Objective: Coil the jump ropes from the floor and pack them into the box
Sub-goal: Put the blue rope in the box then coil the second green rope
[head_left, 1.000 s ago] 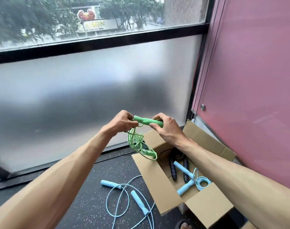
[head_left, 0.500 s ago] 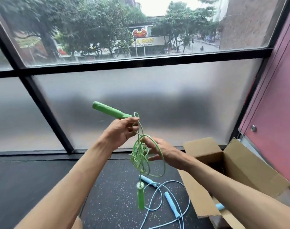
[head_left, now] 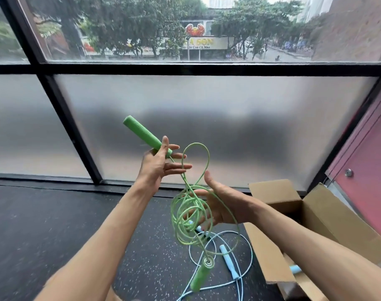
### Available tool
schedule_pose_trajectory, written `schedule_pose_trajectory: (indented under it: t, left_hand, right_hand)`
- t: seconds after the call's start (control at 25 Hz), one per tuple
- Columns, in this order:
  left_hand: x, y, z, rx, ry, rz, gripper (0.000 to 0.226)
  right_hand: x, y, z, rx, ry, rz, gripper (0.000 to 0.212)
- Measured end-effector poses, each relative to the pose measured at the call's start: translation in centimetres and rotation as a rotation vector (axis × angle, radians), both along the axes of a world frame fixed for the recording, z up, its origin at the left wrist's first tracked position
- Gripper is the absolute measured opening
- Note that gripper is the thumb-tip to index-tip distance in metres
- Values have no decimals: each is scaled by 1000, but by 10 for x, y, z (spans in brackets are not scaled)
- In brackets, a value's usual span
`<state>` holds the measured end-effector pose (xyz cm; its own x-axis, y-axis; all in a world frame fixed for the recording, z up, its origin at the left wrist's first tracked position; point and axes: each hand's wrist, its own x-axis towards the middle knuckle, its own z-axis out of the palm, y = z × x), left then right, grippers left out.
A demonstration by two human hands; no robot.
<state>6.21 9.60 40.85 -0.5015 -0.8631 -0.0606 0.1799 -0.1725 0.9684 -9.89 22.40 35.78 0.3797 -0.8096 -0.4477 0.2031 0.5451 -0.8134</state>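
My left hand (head_left: 157,165) pinches one handle of the green jump rope (head_left: 141,135) between thumb and palm, fingers spread, handle pointing up-left. The green cord (head_left: 188,218) hangs from it in loose tangled loops. Its second green handle (head_left: 200,276) dangles low above the floor. My right hand (head_left: 223,205) is open, palm up, behind and under the loops, with cord draped across it. A light blue jump rope (head_left: 227,262) lies uncoiled on the floor below. The open cardboard box (head_left: 320,218) stands at the right, a blue handle (head_left: 295,268) showing inside.
Dark speckled floor (head_left: 44,224) stretches to the left. A frosted glass window wall with black frames (head_left: 61,118) stands straight ahead. A pink wall panel (head_left: 367,161) rises behind the box at the right.
The green coil has come loose: the lower handle dropped and now dangles. My left hand lifted the upper handle; my right hand let go and opened under the loops. The view swung left.
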Motion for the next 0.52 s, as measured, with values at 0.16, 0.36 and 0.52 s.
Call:
schedule_pose_trajectory:
  t: [0.16,0.36,0.52]
  left_hand:
    - [9,-24,0,37,68,147,51]
    - [20,-43,-4,181,174,243,29]
    - [36,-56,-10,281,91,257,48]
  right_hand:
    - [-9,-7,-6,-67,222,95,78]
    - [-11,-12,-6,-87,110,59,66]
    - [-23,-18,-3,-7,278,38,87]
